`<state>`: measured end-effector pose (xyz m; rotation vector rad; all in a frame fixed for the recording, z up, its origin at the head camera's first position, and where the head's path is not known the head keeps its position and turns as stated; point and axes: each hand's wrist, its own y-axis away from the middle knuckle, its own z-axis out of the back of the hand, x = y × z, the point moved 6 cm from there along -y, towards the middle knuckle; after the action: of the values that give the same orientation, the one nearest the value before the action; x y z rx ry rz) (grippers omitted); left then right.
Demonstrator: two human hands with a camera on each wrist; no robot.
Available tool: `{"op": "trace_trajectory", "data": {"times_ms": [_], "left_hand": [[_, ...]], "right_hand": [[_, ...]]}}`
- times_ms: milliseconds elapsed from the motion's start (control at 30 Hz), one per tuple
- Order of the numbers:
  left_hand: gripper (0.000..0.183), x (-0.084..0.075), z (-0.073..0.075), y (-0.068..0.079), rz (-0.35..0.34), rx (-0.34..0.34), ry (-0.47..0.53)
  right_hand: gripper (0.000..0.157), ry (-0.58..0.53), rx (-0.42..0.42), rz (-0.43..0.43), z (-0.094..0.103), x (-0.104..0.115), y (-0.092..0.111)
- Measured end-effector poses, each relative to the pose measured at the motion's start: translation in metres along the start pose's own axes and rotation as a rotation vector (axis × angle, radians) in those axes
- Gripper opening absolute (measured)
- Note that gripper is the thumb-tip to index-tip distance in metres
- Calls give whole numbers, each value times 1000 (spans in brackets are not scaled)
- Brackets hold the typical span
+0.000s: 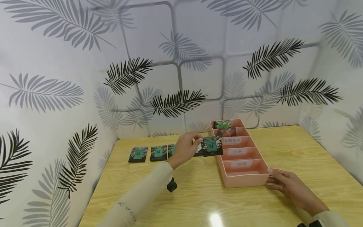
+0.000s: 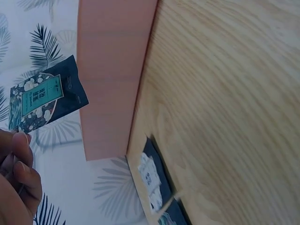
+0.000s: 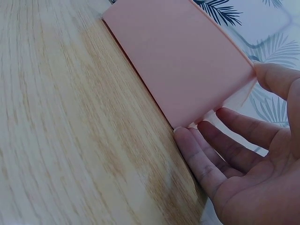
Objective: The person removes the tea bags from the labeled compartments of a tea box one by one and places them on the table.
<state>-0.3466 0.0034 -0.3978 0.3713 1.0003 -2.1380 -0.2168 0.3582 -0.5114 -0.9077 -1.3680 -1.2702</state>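
Observation:
My left hand (image 1: 185,148) pinches a black sachet with a green label (image 1: 212,146) by its edge, thumb against fingers. The sachet is held up off the table, at the left side of a pink divided box (image 1: 246,181); the left wrist view shows its floral print. At the box's near right corner, my right hand (image 1: 295,189) has its thumb on the rim and its fingers against the outer wall, as the right wrist view also shows. The box's nearest compartments, with white labels on their dividers, hold nothing visible.
Similar black sachets (image 1: 138,154) lie in a row on the wooden table (image 1: 193,195), partly hidden behind my left hand. A green packet (image 1: 222,124) and a dark red packet (image 1: 227,132) sit in the box's far compartments. A leaf-patterned wall covering (image 1: 198,75) rises behind.

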Motion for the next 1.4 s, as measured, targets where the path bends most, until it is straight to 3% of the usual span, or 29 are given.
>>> {"op": "trace_trajectory", "data": {"times_ms": [200, 433, 933, 1400], "left_hand": [[19, 10, 8, 16, 29, 40, 33], [17, 16, 19, 26, 41, 26, 71], [17, 33, 32, 48, 80, 39, 71], [13, 48, 48, 68, 122, 43, 59]], "right_hand": [[65, -30, 28, 12, 1, -1, 2], [51, -71, 39, 52, 1, 2, 5], [67, -26, -10, -29, 1, -3, 0], [66, -69, 6, -12, 0, -1, -2]]}}
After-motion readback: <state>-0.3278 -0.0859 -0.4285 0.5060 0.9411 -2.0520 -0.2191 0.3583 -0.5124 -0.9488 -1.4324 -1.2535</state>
